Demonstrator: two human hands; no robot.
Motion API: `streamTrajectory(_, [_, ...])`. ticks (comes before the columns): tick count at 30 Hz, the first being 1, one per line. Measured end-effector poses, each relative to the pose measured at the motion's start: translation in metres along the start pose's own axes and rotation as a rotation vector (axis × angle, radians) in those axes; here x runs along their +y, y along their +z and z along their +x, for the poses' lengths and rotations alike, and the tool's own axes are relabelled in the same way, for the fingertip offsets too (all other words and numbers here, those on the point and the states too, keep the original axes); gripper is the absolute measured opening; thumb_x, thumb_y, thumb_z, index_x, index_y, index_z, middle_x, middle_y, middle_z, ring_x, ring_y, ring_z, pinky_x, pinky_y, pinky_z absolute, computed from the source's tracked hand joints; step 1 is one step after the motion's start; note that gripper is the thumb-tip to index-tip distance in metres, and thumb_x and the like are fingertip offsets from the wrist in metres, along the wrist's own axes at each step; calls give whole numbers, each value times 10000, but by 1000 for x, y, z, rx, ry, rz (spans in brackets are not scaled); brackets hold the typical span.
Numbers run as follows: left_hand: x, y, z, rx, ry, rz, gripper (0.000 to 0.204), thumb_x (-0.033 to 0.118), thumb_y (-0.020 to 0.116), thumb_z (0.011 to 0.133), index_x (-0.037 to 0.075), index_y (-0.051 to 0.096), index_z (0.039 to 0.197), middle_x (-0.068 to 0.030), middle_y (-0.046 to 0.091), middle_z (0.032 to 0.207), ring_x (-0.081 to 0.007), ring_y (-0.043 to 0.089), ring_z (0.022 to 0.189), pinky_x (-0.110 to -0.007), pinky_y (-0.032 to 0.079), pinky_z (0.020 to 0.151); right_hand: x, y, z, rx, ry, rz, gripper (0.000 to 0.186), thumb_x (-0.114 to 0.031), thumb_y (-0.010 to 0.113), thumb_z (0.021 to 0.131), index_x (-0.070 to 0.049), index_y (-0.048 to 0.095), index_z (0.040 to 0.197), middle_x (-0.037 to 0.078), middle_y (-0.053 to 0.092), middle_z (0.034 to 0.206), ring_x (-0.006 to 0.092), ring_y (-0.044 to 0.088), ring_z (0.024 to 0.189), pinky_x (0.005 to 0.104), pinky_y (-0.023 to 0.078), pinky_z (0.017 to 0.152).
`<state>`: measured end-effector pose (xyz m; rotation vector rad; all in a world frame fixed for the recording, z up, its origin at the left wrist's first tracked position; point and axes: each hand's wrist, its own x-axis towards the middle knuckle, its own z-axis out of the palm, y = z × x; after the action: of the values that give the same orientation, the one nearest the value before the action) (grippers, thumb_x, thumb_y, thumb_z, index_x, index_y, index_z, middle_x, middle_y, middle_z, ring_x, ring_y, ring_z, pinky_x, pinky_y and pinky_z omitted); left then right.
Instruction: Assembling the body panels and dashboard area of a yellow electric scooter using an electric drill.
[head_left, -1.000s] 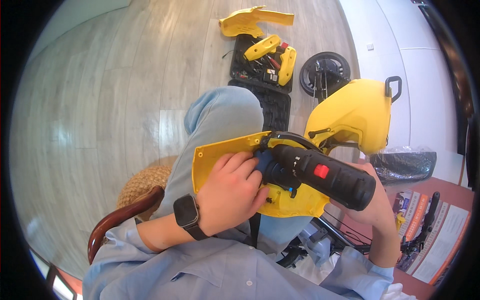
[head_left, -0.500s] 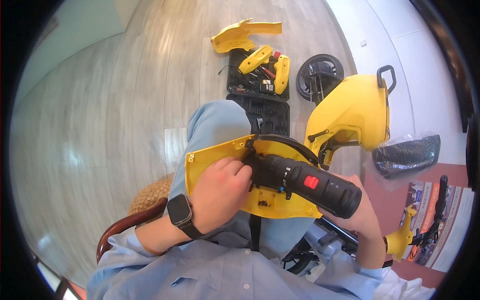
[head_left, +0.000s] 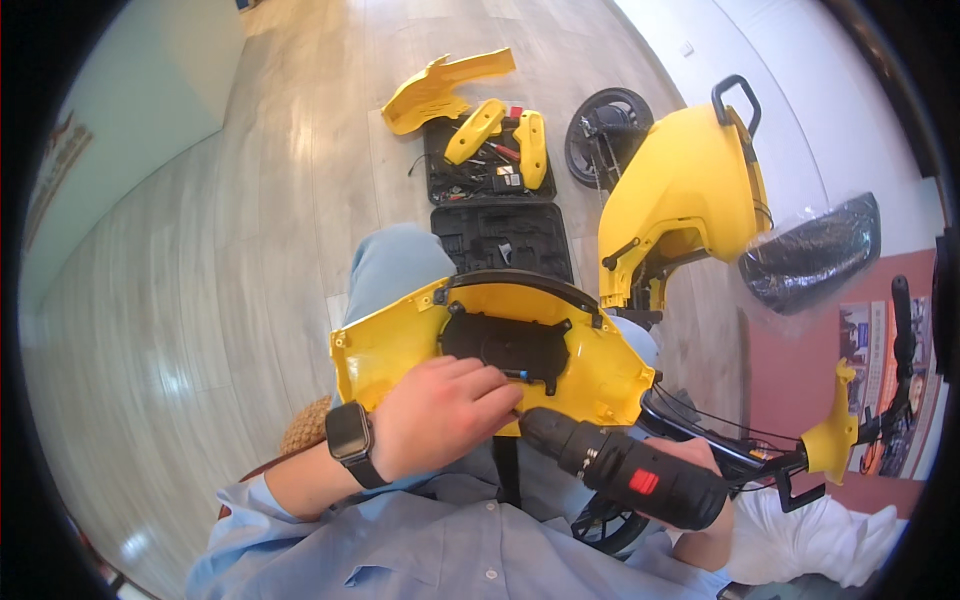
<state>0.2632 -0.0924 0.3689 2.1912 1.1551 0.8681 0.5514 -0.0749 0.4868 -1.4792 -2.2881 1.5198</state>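
Drawn back in my right grip's [head_left: 688, 452] hold, the drill [head_left: 620, 465] uncovers the black panel [head_left: 500, 343] in the yellow shell [head_left: 385, 350] on the lap; whether my left grip [head_left: 440, 410] (beside the chuck [head_left: 545, 430]) holds anything, I can't tell.

Black drill [head_left: 608, 462] by curved yellow panel [head_left: 398, 338]

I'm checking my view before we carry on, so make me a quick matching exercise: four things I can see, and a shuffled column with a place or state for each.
Things
1. drill
2. toolbox
3. watch
4. yellow panel with a black plate in it

Places and states
A. lying open on the floor
B. over the person's legs
C. held in the right hand
D. strapped just behind the left hand

Right pairs: 1-C, 2-A, 3-D, 4-B
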Motion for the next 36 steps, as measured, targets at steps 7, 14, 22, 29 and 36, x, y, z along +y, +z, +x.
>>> streamTrajectory(7, [0,18,9,-133,-22,40,157,127,728,762,77,648,889,-52,654,860,-241,640,777,-338,525,692,30,0,-27,76,52,81,358,-182,754,686,13,663,971,105,672,769,210,657,638,274,508,622])
streamTrajectory(14, [6,23,23,-38,-31,-35,191,132,732,761,81,663,932,-59,665,890,-239,645,790,-339,526,691,48,-18,-33,347,40,16,423,-177,753,662,40,639,1006,135,634,811,289,616,648,306,492,635])
streamTrajectory(22, [-3,2,31,25,-30,207,223,109,749,714,76,656,914,-39,635,839,-226,614,781,-342,495,692,48,-36,1,416,-14,-178,332,-118,733,690,-1,649,990,156,638,750,328,618,622,304,495,619])
streamTrajectory(29, [-21,7,53,-213,-189,289,526,216,771,709,67,579,1176,-93,604,1052,-257,582,1000,-369,473,858,47,-22,5,408,-21,-170,341,-90,732,671,-5,652,992,165,645,764,353,617,651,312,502,633])
streamTrajectory(36, [-27,8,57,-296,-165,333,521,229,778,693,46,552,1124,-102,626,1006,-275,595,976,-379,481,840,56,2,-6,449,57,-159,333,-117,717,679,-28,661,995,163,650,771,356,635,678,312,505,639])
